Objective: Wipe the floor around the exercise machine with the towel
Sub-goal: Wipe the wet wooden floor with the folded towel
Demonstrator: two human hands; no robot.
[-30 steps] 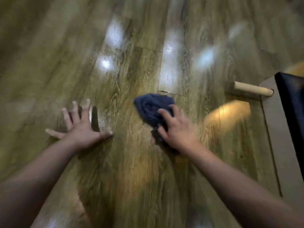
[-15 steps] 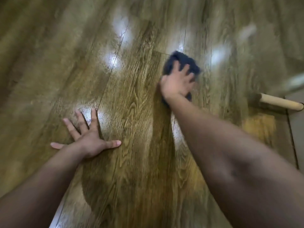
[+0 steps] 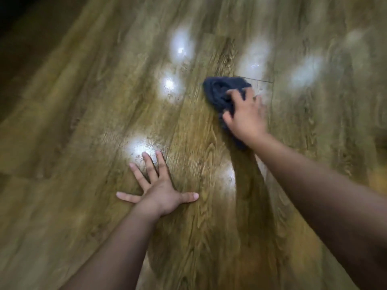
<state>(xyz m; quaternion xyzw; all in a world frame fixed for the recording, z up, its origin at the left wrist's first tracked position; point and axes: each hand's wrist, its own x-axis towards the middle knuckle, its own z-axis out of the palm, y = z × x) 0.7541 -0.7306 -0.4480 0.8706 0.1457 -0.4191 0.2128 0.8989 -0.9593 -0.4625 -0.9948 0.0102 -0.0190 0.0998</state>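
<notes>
We press our right hand (image 3: 246, 116), fingers curled, onto the crumpled dark towel (image 3: 222, 93) on the glossy woodgrain floor (image 3: 83, 122); our left hand (image 3: 159, 191) lies flat lower centre, fingers splayed.

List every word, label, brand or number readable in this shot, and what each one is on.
None: no writing shows anywhere.
The towel under the right hand shows no tag or logo.
The wood-grain floor, where the left hand rests, shows only glare spots.

towel (image 3: 222, 93) partly under right hand (image 3: 246, 116), floor (image 3: 83, 101) edges blurred
</notes>
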